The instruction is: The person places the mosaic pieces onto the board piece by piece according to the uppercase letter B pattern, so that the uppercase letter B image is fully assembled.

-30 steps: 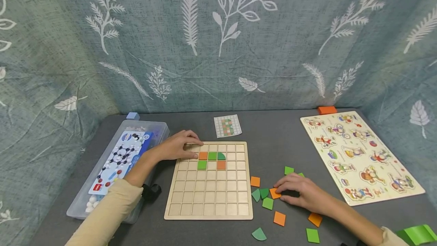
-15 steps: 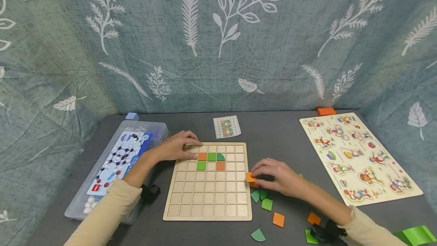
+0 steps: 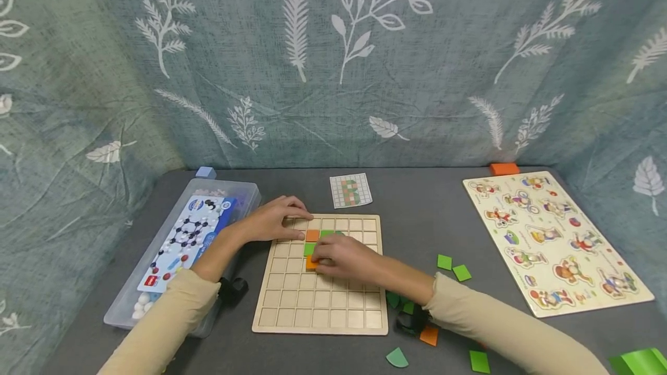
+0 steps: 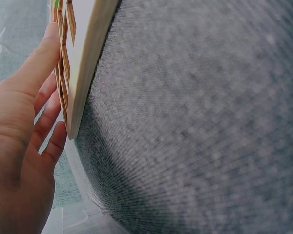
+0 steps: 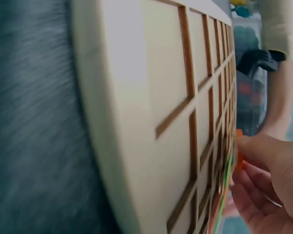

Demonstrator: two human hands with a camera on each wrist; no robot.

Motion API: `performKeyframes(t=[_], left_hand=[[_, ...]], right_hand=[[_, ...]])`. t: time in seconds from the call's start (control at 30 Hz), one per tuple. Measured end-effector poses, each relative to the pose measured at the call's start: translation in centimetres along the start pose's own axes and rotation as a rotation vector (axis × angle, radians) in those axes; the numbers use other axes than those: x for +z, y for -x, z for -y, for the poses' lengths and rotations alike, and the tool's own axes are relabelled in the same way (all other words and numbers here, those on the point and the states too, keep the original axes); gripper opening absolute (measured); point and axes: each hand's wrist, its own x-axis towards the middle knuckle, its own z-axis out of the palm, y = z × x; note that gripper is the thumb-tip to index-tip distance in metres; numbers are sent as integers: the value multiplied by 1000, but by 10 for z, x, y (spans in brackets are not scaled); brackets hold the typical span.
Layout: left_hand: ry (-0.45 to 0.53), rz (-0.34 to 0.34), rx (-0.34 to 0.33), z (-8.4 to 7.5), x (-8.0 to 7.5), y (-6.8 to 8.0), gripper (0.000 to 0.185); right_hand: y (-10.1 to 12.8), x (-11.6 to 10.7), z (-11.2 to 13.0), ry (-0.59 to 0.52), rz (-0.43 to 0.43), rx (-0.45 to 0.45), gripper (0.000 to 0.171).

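Note:
My right hand [image 3: 346,256] pinches an orange square tile [image 3: 311,264] over the wooden grid board [image 3: 267,318]. The tile is in the third row, just below a green square tile [image 3: 310,249]. Above that green one lies another orange square [image 3: 312,235], with a second green square [image 3: 327,233] to its right. In the right wrist view, thumb and fingers hold the orange tile [image 5: 240,155] by its edge. My left hand [image 3: 275,220] rests on the board's upper left corner, thumb and fingers extended, as the left wrist view also shows. The right hand hides part of the laid tiles.
A small printed pattern card [image 3: 351,190] lies behind the board. Loose green squares [image 3: 461,272], a quarter-circle tile [image 3: 398,357] and an orange tile [image 3: 429,335] lie to the right. A plastic box [image 3: 117,312] stands left; a picture puzzle board [image 3: 547,235] lies far right.
My right hand took an orange square from the loose tiles, and carried it left over the grid board to below the green tile. The left hand stays at the board's corner.

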Motion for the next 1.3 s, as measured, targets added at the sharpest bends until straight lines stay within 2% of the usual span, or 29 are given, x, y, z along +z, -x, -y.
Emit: performKeyframes(t=[0.27,0.43,0.77,0.93,1.03,1.17,1.3], left_hand=[[0,5,7,0,0,1,39],[-5,7,-1,0,0,2,39],[7,7,-10,0,3,4,40],[4,1,1,1,4,3,40],[6,0,-3,1,3,3,40],[6,1,-2,2,1,3,40],[8,2,-3,2,0,2,41]], right_hand=[[-7,9,5,73,-2,-15,10],[-7,10,7,75,-19,-25,9],[1,6,11,73,13,0,10],[29,-9,12,-36,-55,35,9],[55,-16,7,-110,-116,56,8],[94,-24,-3,-180,-181,133,11],[130,-34,-13,-163,-267,201,16]])
